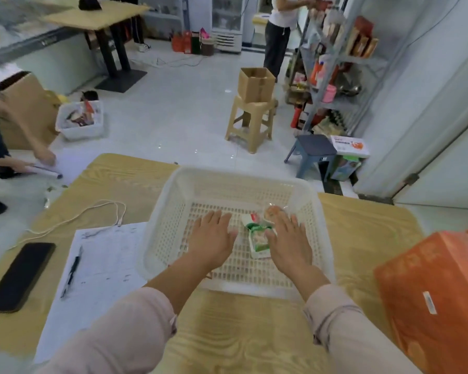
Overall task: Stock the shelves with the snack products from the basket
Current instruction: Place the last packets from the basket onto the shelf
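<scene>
A white slatted plastic basket (173,211) stands on the wooden table in front of me. Inside it lie a green and white snack packet (258,240) and a clear wrapped orange snack (273,211) just behind it. Both my hands reach into the basket with straight fingers, palms down. My left hand (214,236) hovers over the basket floor left of the packet and holds nothing. My right hand (289,241) lies at the right edge of the green packet, its thumb touching it. The metal shelves (333,66) with goods stand across the room at the right.
On the table (241,333) lie a black phone (19,276), a paper sheet with a pen (70,276), a white cable (79,217) and an orange box (438,300) at the right. Beige stool with a carton (254,103), a grey stool (314,155) and other people stand on the floor.
</scene>
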